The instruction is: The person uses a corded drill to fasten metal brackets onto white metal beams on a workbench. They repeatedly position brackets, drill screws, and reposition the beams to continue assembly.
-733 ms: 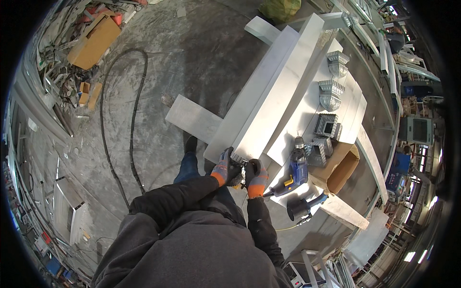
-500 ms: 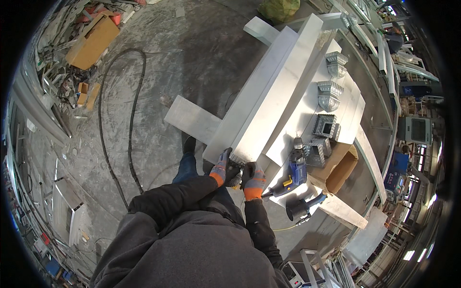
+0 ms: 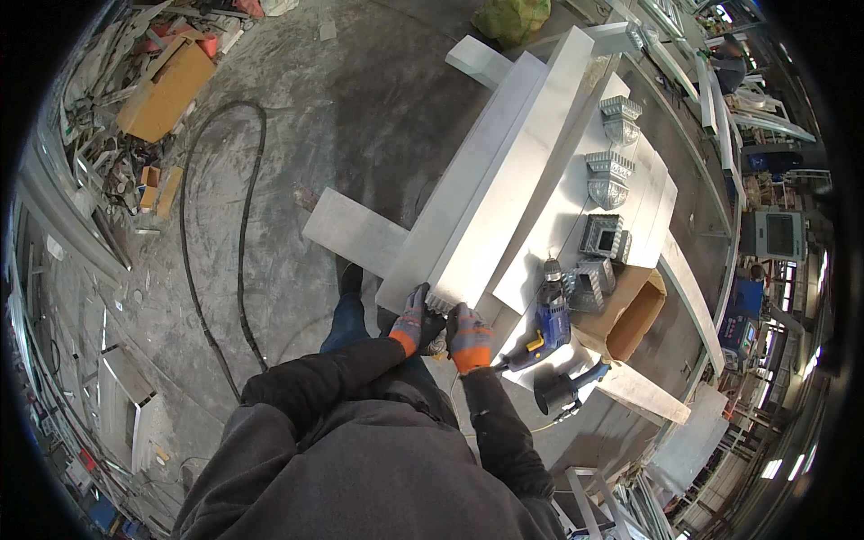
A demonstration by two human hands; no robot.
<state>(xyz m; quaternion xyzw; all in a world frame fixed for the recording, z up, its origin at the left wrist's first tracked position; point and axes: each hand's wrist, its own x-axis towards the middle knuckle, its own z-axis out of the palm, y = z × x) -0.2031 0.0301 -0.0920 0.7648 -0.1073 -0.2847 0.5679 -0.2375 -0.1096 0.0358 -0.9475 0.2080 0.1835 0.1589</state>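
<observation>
My left hand (image 3: 409, 322) and my right hand (image 3: 470, 339), in grey and orange gloves, are closed on opposite sides of an ornate metal fitting (image 3: 437, 304). This fitting sits at the near end of a long white square beam (image 3: 504, 193); its lower part is hidden by my fingers. To the right of my right hand, a blue power drill (image 3: 553, 317) lies on white panels. A black round-bodied tool with a blue handle (image 3: 553, 392) rests nearer. Beyond the drill stand similar ornate metal fittings (image 3: 601, 236), several in a row.
An open cardboard box (image 3: 643, 315) stands right of the drill. White crosspieces (image 3: 355, 232) stick out left under the beam. A black hose (image 3: 243, 234) loops over the floor, and scrap with a cardboard box (image 3: 166, 90) piles up at far left. A person (image 3: 727, 65) is at the far right.
My right hand has shifted slightly left and its fingers now lie closer against the fitting at the beam end. The left hand stays on its side. The whole view has shifted a little.
</observation>
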